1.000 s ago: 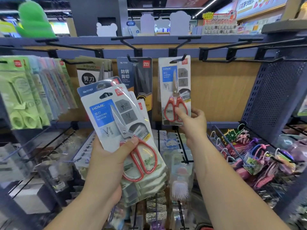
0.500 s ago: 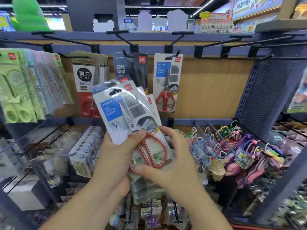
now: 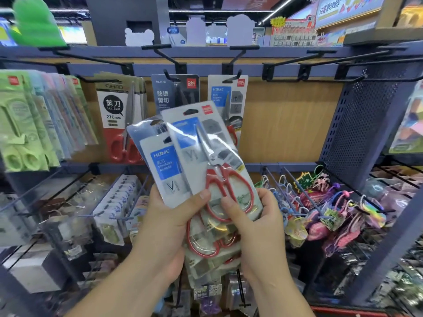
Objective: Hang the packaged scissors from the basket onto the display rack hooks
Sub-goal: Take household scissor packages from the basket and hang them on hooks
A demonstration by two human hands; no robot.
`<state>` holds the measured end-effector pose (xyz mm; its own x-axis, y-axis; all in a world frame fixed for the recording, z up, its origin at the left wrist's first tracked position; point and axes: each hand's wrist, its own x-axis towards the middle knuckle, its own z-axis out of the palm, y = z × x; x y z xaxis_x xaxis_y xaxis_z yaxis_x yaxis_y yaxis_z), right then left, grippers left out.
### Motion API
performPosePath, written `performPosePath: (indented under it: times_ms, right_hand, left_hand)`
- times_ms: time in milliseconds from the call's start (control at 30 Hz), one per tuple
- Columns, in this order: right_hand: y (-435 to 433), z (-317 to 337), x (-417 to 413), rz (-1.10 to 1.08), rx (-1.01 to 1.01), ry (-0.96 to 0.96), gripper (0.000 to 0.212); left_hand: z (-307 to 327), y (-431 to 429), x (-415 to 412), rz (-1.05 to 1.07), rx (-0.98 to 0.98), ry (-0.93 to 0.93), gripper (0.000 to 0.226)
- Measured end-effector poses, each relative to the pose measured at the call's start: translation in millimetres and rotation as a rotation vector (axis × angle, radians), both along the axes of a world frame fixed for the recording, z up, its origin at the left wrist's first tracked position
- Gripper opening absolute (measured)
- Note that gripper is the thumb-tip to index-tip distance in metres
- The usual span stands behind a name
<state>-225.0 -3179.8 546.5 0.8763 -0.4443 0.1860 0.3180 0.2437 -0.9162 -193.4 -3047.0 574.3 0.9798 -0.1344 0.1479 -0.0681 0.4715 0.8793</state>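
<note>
My left hand (image 3: 169,216) grips a stack of several packaged scissors (image 3: 164,165), white cards with blue HOME labels and red handles. My right hand (image 3: 256,216) pinches the lower end of the front pack (image 3: 206,143), which stands tilted and partly lifted out of the stack. Behind it, one identical pack (image 3: 229,94) hangs on a black hook (image 3: 231,78) of the display rack. A dark-carded scissors pack (image 3: 176,92) hangs on the hook to its left. The basket is out of view.
Red-handled 210 mm scissors (image 3: 119,115) and green packs (image 3: 20,124) hang at left. Bare black hooks (image 3: 320,65) jut out at upper right before a wood panel. Keychain trinkets (image 3: 332,202) fill the lower right hooks. A perforated blue side panel (image 3: 366,124) stands at right.
My right hand let go of the pack now hanging on the hook, came down to the stack, and has pulled the front pack up and to the right. The view has moved closer.
</note>
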Motion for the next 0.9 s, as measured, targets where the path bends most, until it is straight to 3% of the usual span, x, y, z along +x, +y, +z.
performPosePath:
  times_ms: [233, 367, 567, 700, 900]
  right_hand:
    - [-2.7, -0.8, 4.5, 0.058, 0.274, 0.004, 0.045]
    - [-7.7, -2.8, 3.6, 0.059, 0.269, 0.024, 0.043]
    - [-25.2, -8.3, 0.6, 0.042, 0.211, 0.032, 0.016]
    - [-41.0, -6.2, -4.2, -0.023, 0.163, -0.035, 0.021]
    - [-51.0, 3.0, -2.6, 0.003, 0.107, -0.146, 0.009]
  left_hand:
    - [-11.3, 3.8, 7.3, 0.029, 0.076, -0.027, 0.071]
    - [-15.2, 6.1, 10.6, 0.028, 0.11, -0.054, 0.07]
    - [-19.1, 8.0, 11.0, 0.01, 0.137, -0.06, 0.066]
    - [-15.1, 11.8, 13.9, 0.094, 0.126, -0.075, 0.067]
    - [-1.5, 16.3, 17.1, 0.135, 0.112, -0.112, 0.069]
